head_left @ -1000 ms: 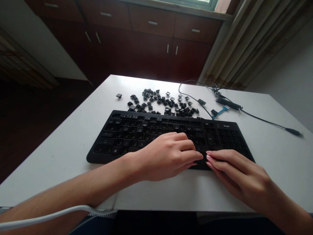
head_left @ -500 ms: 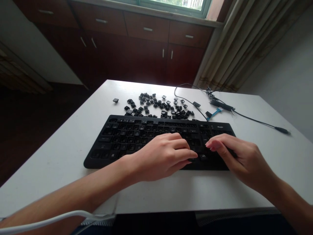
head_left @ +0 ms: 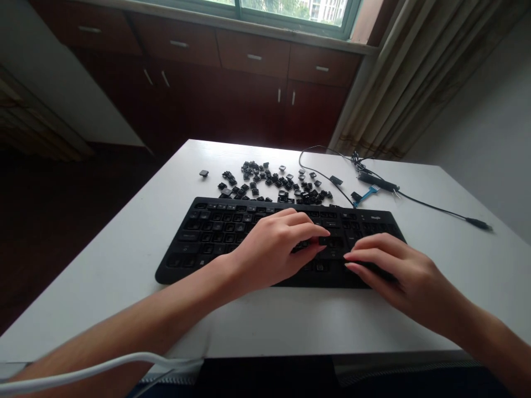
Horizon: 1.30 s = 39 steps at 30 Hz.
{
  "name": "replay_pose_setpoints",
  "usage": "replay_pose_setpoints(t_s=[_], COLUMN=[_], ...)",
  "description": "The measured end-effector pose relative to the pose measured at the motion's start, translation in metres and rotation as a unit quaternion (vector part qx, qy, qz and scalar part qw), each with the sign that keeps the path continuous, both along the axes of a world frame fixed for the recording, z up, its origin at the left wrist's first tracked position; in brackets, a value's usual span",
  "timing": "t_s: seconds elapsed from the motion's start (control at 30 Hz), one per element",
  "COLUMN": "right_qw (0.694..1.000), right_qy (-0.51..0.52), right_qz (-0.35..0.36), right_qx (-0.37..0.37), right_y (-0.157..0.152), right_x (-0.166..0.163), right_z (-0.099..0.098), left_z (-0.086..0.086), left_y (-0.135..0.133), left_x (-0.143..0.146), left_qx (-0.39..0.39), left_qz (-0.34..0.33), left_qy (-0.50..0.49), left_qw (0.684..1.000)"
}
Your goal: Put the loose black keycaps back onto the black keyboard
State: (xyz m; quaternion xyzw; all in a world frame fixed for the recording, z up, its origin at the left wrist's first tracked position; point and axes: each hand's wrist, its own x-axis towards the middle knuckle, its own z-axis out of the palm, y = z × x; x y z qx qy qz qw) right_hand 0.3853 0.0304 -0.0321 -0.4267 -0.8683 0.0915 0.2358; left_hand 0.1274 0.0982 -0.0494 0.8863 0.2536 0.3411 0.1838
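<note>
A black keyboard (head_left: 215, 229) lies across the middle of the white table (head_left: 136, 232). My left hand (head_left: 276, 246) rests on the keyboard's middle, fingers stretched flat and pointing right over the keys, holding nothing. My right hand (head_left: 394, 271) lies on the keyboard's right part, fingers extended to the left, fingertips close to those of the left hand. Behind the keyboard is a scatter of several loose black keycaps (head_left: 276, 182), with one lone keycap (head_left: 203, 173) off to the left.
A black cable (head_left: 435, 207) runs across the table's back right, beside a small blue brush tool (head_left: 367, 193) and a dark stick-shaped tool (head_left: 379, 181). Wooden cabinets (head_left: 232, 83) and a curtain (head_left: 415, 72) stand behind. A white cord (head_left: 83, 373) crosses the near left edge.
My left hand moved up and left across the keys. My right hand went from the keyboard's front edge onto its right part. The view shifted slightly.
</note>
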Motion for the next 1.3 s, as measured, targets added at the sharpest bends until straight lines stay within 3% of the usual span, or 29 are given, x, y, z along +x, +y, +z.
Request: replay_pose_setpoints(t_s=[0.33,0.5,0.7,1.3], right_qw=[0.998,0.996,0.998,0.998], right_qy=[0.034,0.054,0.043,0.055], right_qz=[-0.003,-0.042,-0.013,-0.02], right_qx=[0.047,0.06,0.037,0.025], right_y=[-0.021,-0.02,-0.018,-0.017], right_x=[0.003,-0.001,0.004,0.005], right_z=[-0.02,-0.02,-0.015,-0.014], left_z=[-0.004,-0.004,-0.004,-0.004], left_y=[-0.008,-0.007,-0.007,-0.007], left_x=[0.004,0.005,0.005,0.005], left_qx=[0.041,0.036,0.028,0.024], left_qz=[-0.043,-0.043,-0.043,-0.044], left_qy=[0.048,0.044,0.048,0.046], left_qw=[0.997,0.997,0.998,0.998])
